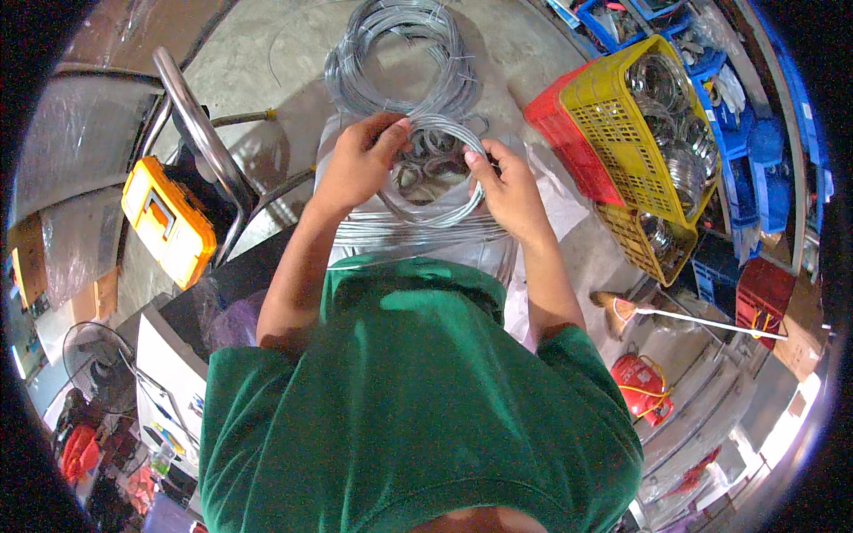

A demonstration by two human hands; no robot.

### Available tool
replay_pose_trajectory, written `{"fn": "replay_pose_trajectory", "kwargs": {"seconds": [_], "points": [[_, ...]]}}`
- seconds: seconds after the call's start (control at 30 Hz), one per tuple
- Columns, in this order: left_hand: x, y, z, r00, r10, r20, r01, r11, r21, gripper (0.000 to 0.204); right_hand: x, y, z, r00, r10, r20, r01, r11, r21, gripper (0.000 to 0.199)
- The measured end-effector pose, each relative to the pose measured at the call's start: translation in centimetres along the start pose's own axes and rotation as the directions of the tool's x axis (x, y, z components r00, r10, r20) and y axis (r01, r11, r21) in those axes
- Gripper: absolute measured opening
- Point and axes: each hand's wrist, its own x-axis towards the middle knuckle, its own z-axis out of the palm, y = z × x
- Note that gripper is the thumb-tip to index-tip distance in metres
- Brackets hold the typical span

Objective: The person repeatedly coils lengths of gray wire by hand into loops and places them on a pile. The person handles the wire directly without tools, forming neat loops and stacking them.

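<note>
A big coil of grey wire [400,53] lies on the floor, far from the body. To the right stands a yellow basket [622,115] full of shiny rings, just beside a red crate [560,124]. On the left is a yellow toolbox [164,218]. In the middle, both hands hold a small wire ring [440,173]. The left hand [360,160] pinches its top edge. The right hand [506,186] curls its fingers round the right side.

I see both forearms reaching forward, left hand [360,160] and right hand [506,188] level, fingers [391,133] curled shut, gripping.
</note>
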Motion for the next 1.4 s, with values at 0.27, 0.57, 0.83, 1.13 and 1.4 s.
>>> {"fn": "replay_pose_trajectory", "kwargs": {"seconds": [0.27, 0.57, 0.83, 1.13, 1.4], "points": [[-1.5, 0.3, -2.4, 0.926, -0.020, 0.378, 0.291, 0.677, -0.676, 0.053, 0.8, 0.3, 0.7, 0.970, 0.200, 0.138, -0.243, 0.796, 0.555, 0.022], [-0.3, -4.9, -3.2, 0.980, -0.171, -0.107, 0.165, 0.985, -0.055, 0.045, 6.3, 4.1, -0.7, 0.999, 0.031, 0.032, -0.035, 0.988, 0.152, 0.029], [-4.1, -10.3, -2.1, 0.953, 0.040, 0.301, -0.217, 0.783, 0.583, 0.045, 16.3, 16.0, 3.2, 0.939, 0.332, 0.094, -0.300, 0.920, -0.254, 0.043], [-6.8, -11.0, -1.2, 0.922, 0.122, 0.366, -0.340, 0.706, 0.621, 0.032, 15.9, 20.1, 1.8, 0.939, 0.326, 0.111, -0.273, 0.900, -0.340, 0.043], [-5.5, -9.4, -2.0, 0.904, 0.056, 0.425, -0.308, 0.775, 0.552, 0.020, 2.8, 9.0, 0.2, 0.880, 0.028, 0.474, 0.075, 0.977, -0.198, 0.038]]}}
